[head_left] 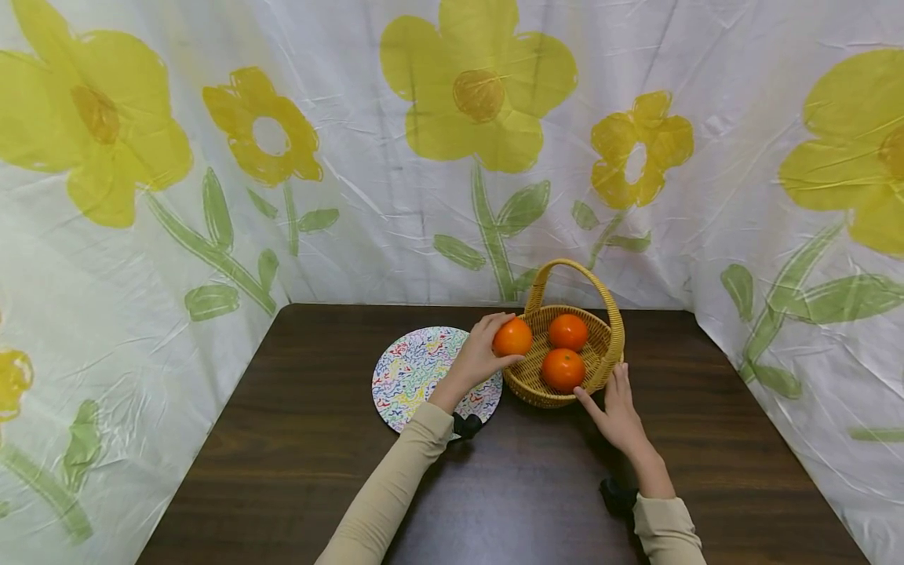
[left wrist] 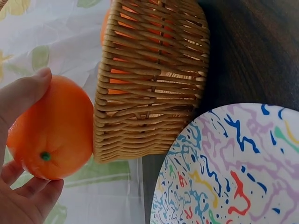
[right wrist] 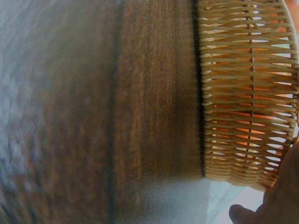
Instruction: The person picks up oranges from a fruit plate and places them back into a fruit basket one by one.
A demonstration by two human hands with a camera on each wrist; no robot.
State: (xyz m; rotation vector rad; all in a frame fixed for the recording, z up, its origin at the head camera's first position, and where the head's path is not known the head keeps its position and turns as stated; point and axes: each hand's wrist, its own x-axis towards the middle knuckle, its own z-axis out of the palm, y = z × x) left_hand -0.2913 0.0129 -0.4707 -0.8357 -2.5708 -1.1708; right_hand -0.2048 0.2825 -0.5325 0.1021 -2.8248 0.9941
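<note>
My left hand (head_left: 480,355) grips an orange (head_left: 513,337) between thumb and fingers at the left rim of the wicker basket (head_left: 540,394). In the left wrist view, that orange (left wrist: 53,128) shows its small green stem mark and overlaps the basket's rim (left wrist: 100,112). Two more oranges lie in the basket, one orange (head_left: 568,332) toward the back and another orange (head_left: 563,369) in front. With fingers extended, my right hand (head_left: 621,416) rests against the basket's right front side, close to the handle's foot; its thumb points at the front rim.
A round board (head_left: 402,384) with a multicoloured squiggle pattern lies left of the basket, partly under my left forearm. The basket's tall arched handle (head_left: 613,302) rises over its right side. Behind the dark wooden table (head_left: 297,471) hangs a flower-printed white cloth (head_left: 367,235).
</note>
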